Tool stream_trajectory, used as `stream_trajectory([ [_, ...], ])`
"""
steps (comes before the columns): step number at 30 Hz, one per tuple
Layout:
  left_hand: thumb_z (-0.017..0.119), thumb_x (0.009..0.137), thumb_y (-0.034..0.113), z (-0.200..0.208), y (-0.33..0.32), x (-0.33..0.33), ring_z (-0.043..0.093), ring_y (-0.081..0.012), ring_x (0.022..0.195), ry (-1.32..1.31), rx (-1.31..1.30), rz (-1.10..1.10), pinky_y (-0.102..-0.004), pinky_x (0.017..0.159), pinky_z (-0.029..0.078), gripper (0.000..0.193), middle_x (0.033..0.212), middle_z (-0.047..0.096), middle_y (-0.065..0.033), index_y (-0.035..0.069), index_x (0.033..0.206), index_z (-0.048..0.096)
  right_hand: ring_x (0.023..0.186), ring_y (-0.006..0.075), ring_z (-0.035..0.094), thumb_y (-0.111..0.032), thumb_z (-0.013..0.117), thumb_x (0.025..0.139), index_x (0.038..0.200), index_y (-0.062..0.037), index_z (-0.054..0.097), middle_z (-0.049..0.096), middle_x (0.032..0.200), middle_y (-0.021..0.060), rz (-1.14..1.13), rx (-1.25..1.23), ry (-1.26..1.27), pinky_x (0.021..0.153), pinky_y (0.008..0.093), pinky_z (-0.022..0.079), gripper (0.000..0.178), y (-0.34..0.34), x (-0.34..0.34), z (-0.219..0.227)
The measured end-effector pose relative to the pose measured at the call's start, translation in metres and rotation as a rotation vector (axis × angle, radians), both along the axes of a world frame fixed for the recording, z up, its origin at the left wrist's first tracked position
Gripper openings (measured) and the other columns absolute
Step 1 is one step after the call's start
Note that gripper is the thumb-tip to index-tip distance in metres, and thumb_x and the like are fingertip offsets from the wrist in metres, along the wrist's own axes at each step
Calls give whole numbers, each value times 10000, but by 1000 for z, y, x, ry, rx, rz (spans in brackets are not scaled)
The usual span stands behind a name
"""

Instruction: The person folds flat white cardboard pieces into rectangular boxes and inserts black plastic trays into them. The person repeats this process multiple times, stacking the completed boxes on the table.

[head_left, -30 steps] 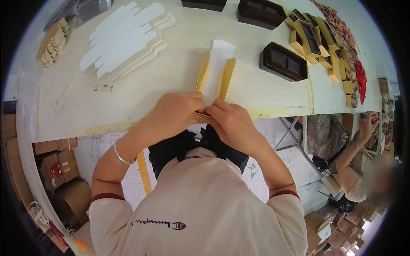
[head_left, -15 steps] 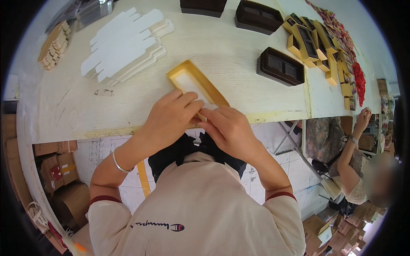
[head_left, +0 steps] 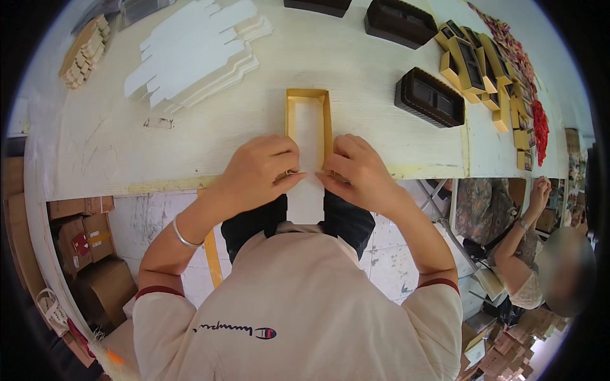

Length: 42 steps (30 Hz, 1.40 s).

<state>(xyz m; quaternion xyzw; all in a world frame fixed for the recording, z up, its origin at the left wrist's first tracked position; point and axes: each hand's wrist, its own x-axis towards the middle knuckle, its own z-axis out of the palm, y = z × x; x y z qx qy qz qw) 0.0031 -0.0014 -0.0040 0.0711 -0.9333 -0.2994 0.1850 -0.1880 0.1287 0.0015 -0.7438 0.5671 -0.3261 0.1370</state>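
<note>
A long, narrow gold cardboard box [head_left: 328, 120] stands on the table in front of me, its far end walled up and its inside pale. Its near end lies open, and a white flap [head_left: 305, 204] stretches past the table edge toward my lap. My left hand [head_left: 262, 170] pinches the card at the near left corner, thumb and fingers pressed together. Opposite it, my right hand [head_left: 361, 166] pinches the near right corner in the same way. The small tabs between the fingertips are partly hidden.
Flat white card blanks [head_left: 190, 54] lie stacked at the far left, beside a stack of small folded card pieces [head_left: 86, 52]. Dark brown plastic trays [head_left: 430, 97] sit to the right. Beyond them are gold boxes [head_left: 467, 66] and red material [head_left: 539, 133]. Another person's arm [head_left: 521, 232] is at the right.
The box has turned from a slant to pointing straight away from me. My hands have moved apart from near its middle to its two near corners.
</note>
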Motion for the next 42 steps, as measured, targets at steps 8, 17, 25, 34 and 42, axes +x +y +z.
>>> stream_trajectory([
  [8,730,772,59,5,25,-11,583,-217,623,29,255,186,-314,545,459,193,771,589,-64,38,943,643,777,303,532,51,693,695,945,-34,584,525,861,107,-166,126,-191,696,363,457,286,2,19,-2],
  [17,722,765,40,3,19,-10,528,-200,560,15,210,122,-318,516,421,42,708,533,-47,34,774,681,998,312,566,2,644,713,1170,-35,581,551,1210,163,-20,-155,321,839,384,474,462,29,9,3],
  [25,646,893,218,11,-2,1,616,-178,728,-63,725,-74,-286,649,478,375,893,632,-91,48,1197,505,794,260,555,53,677,729,977,-17,616,576,937,121,-38,-52,-334,679,326,441,264,7,10,-21],
  [34,647,877,99,1,21,-5,567,-199,661,142,568,225,-305,598,483,286,1195,510,-118,51,1119,503,685,211,512,85,656,759,1105,-29,593,546,1168,164,-307,-128,-149,598,304,461,370,4,33,-17],
  [42,666,816,92,-13,40,-3,566,-226,625,165,-187,315,-337,532,461,103,838,567,-36,34,877,606,768,228,548,-86,648,687,909,-59,632,550,889,79,-169,-71,359,656,309,427,224,1,33,-7],
])
